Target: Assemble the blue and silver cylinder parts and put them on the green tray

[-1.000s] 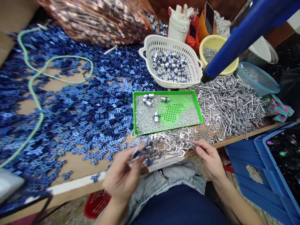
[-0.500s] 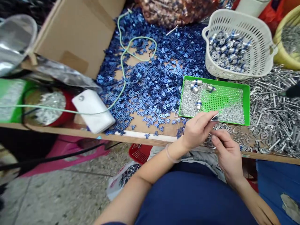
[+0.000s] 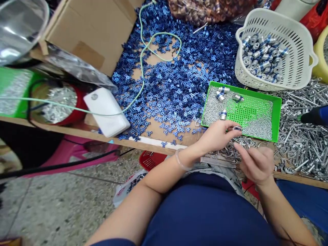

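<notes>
Over the workbench [image 3: 153,147], left fingers [image 3: 227,129] pinch a small metal part [image 3: 237,128].

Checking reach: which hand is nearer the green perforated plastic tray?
Left hand: over the near edge of the green perforated plastic tray. Right hand: just below that edge.

We count two hands, one tray, one basket.

The left hand [image 3: 215,136] pinches one small part [image 3: 237,128] and wears one bangle [image 3: 182,160]; just ahead of it, four spools [image 3: 223,114] sit on the tray [image 3: 278,118], and beyond, the basket [image 3: 297,51] holds too many spools to count. The right hand [image 3: 256,164] is beside it.
</notes>
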A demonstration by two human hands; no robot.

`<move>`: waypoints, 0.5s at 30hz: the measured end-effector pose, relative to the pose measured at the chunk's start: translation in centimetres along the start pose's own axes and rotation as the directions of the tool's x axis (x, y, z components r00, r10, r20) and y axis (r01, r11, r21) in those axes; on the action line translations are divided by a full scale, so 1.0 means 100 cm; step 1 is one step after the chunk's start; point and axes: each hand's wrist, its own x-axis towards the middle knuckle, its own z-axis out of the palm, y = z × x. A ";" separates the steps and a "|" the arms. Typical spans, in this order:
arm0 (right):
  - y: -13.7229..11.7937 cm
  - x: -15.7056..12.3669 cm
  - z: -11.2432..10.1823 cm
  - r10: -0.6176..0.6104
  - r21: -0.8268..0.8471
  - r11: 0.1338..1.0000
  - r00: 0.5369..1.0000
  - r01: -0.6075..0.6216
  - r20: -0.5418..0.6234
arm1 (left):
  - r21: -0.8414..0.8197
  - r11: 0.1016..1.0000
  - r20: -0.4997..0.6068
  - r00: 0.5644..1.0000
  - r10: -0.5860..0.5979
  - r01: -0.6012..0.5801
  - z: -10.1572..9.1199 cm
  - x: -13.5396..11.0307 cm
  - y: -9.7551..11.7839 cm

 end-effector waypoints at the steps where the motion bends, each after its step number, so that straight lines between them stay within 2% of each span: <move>1: 0.006 -0.001 -0.002 -0.023 -0.011 1.000 1.000 0.023 -0.007 | -0.007 1.000 0.028 1.000 -0.009 0.009 -0.001 0.001 0.001; 3: 0.011 0.001 -0.005 0.007 -0.007 1.000 1.000 -0.007 -0.014 | 0.001 1.000 -0.012 1.000 0.000 0.000 0.000 0.001 0.004; 5: 0.006 0.007 -0.004 0.151 0.062 0.987 0.989 -0.150 -0.006 | 0.025 0.999 -0.141 0.989 0.045 -0.042 0.005 -0.001 0.009; 6: 0.000 0.012 -0.003 0.255 0.129 0.959 0.967 -0.253 0.004 | 0.044 0.996 -0.210 0.974 0.083 -0.076 0.008 -0.003 0.011; 7: -0.007 0.016 -0.001 0.377 0.218 0.902 0.926 -0.373 0.023 | 0.067 0.991 -0.273 0.953 0.134 -0.120 0.011 -0.004 0.012; 9: -0.022 0.025 0.002 0.602 0.425 0.684 0.788 -0.593 0.131 | 0.131 0.964 -0.365 0.892 0.265 -0.233 0.017 -0.006 0.013; 11: -0.033 0.031 0.005 0.709 0.586 0.392 0.639 -0.710 0.300 | 0.223 0.912 -0.407 0.817 0.409 -0.345 0.019 -0.007 0.011; 12: -0.036 0.033 0.007 0.721 0.625 0.276 0.587 -0.731 0.369 | 0.278 0.880 -0.418 0.777 0.472 -0.385 0.019 -0.006 0.009; 13: -0.038 0.035 0.007 0.721 0.641 0.208 0.558 -0.739 0.410 | 0.335 0.849 -0.422 0.741 0.523 -0.408 0.018 -0.005 0.007; 14: -0.040 0.036 0.008 0.720 0.639 0.193 0.550 -0.744 0.422 | 0.387 0.823 -0.419 0.716 0.558 -0.415 0.016 -0.004 0.006; 15: -0.041 0.037 0.007 0.726 0.623 0.227 0.557 -0.748 0.403 | 0.427 0.807 -0.415 0.705 0.576 -0.408 0.015 -0.002 0.004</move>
